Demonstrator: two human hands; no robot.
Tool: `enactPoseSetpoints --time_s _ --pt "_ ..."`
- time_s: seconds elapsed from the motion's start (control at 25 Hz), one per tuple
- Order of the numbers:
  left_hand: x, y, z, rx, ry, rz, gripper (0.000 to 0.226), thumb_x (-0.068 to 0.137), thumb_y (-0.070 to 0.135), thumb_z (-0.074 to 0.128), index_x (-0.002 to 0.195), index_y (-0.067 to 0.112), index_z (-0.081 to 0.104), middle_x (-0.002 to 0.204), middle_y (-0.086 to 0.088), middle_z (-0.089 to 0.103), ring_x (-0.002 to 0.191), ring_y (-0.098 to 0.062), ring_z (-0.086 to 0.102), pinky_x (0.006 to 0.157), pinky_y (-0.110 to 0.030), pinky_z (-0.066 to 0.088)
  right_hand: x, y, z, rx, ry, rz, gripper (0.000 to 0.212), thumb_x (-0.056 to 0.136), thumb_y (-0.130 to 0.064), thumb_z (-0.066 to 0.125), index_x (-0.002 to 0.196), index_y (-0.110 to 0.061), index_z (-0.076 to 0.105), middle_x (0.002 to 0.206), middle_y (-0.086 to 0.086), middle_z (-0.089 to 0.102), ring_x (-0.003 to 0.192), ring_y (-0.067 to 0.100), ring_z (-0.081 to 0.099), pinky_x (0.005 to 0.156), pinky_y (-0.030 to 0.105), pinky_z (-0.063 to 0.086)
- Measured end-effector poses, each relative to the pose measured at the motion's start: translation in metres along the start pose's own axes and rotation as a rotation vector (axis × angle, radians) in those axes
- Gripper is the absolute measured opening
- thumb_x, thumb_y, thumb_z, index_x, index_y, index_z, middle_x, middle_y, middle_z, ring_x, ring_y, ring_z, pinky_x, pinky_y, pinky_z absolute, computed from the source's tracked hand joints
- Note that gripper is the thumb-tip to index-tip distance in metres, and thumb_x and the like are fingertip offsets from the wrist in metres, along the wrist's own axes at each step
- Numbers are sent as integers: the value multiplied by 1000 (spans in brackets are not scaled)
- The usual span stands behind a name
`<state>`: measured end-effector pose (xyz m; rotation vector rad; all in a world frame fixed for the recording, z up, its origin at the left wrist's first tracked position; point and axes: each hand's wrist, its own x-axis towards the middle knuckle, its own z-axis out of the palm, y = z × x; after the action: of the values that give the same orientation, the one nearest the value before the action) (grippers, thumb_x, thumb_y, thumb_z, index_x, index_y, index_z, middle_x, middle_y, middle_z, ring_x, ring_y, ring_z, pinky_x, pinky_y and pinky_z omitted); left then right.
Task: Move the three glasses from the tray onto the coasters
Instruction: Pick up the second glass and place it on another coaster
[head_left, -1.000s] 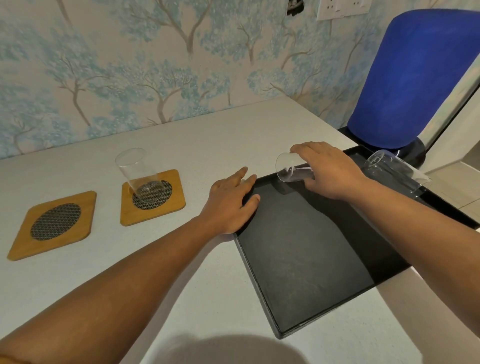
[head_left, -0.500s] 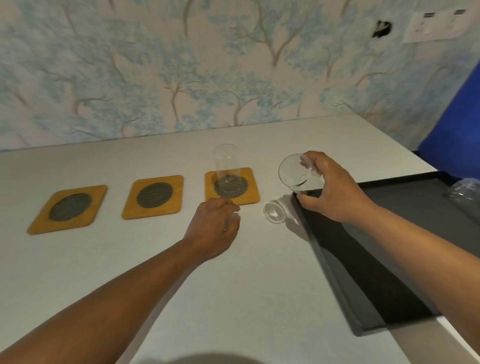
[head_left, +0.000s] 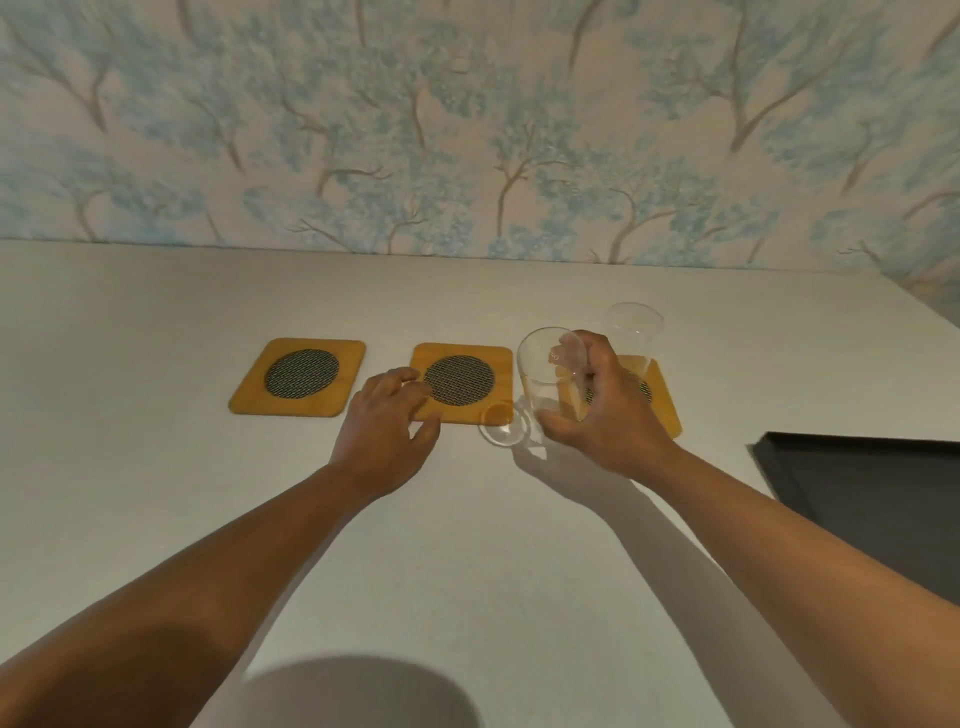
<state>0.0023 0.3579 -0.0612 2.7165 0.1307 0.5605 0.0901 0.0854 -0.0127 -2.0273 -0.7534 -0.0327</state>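
Observation:
Three wooden coasters with dark mesh centres lie in a row on the white table. One clear glass (head_left: 635, 332) stands upright on the right coaster (head_left: 667, 410). My right hand (head_left: 602, 410) is shut on a second clear glass (head_left: 550, 374), held slightly tilted above the table between the middle coaster (head_left: 462, 382) and the right one. My left hand (head_left: 387, 431) rests on the near left corner of the middle coaster, fingers spread. The left coaster (head_left: 298, 376) is bare. The third glass is out of view.
The black tray (head_left: 872, 499) shows only its left corner at the right edge of the view. A wall with blue tree wallpaper (head_left: 467, 130) runs along the table's far edge. A round shadow falls on the table near me.
My right hand has carried the glass leftward off the tray's edge to between the middle and right coasters. My left hand has moved to the middle coaster. The view has swung left.

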Motion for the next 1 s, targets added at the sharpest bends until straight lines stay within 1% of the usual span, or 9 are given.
enactPoseSetpoints --time_s 0.08,0.12,0.2,0.28,0.4,0.52,0.64,0.8,1.0 --pt "2 -15 -2 -26 -69 -97 49 94 40 67 132 10 62 147 -13 52 137 -32 44 111 -46 36 16 -1 26 37 -4 13 78 71 -31 85 131 -41 37 127 -3 58 115 2 55 90 18 46" --pt "2 -21 -2 -52 -104 -148 57 93 45 66 137 10 59 151 -13 49 140 -31 41 113 -47 35 24 -1 39 60 -8 21 78 71 -32 84 132 -41 37 128 0 58 116 3 55 92 17 46" --pt "4 -26 3 -83 -139 -181 65 92 54 63 140 11 57 149 -12 51 138 -31 43 113 -48 36 39 -1 60 128 -12 37 78 69 -37 83 131 -47 36 131 -3 59 121 -6 52 93 7 40" --pt "5 -29 7 -78 -131 -160 66 91 61 59 137 13 57 140 -7 59 130 -29 49 107 -48 41 54 1 77 179 0 55 78 70 -39 84 131 -50 37 129 -7 60 121 -7 54 92 6 39" --pt "5 -33 10 -57 -88 -134 68 91 66 53 140 19 54 136 -1 61 130 -27 46 106 -47 41 75 7 95 236 26 77 83 71 -38 86 138 -42 38 127 -6 58 121 0 57 94 10 43" --pt "5 -35 14 -24 -91 -98 67 94 66 47 144 22 52 144 2 57 135 -26 42 109 -47 37 88 13 104 300 37 115 91 68 -43 87 144 -38 36 138 -1 57 132 6 52 103 20 44" --pt "6 -37 16 -15 -93 -111 65 96 63 48 147 23 51 152 1 51 140 -25 36 114 -47 32 95 17 109 343 22 130 97 65 -45 86 148 -32 36 143 5 55 134 8 51 111 32 45" --pt "6 -38 18 -23 -91 -117 66 95 64 47 147 25 51 153 2 49 141 -23 33 114 -45 29 98 17 113 350 7 130 99 64 -47 86 148 -29 36 146 7 55 135 9 51 111 30 44" --pt "6 -37 17 -28 -80 -115 64 95 63 50 146 23 53 152 2 52 141 -24 36 113 -46 31 99 16 115 332 -1 116 95 65 -48 86 146 -35 37 146 8 56 133 11 53 110 29 44"
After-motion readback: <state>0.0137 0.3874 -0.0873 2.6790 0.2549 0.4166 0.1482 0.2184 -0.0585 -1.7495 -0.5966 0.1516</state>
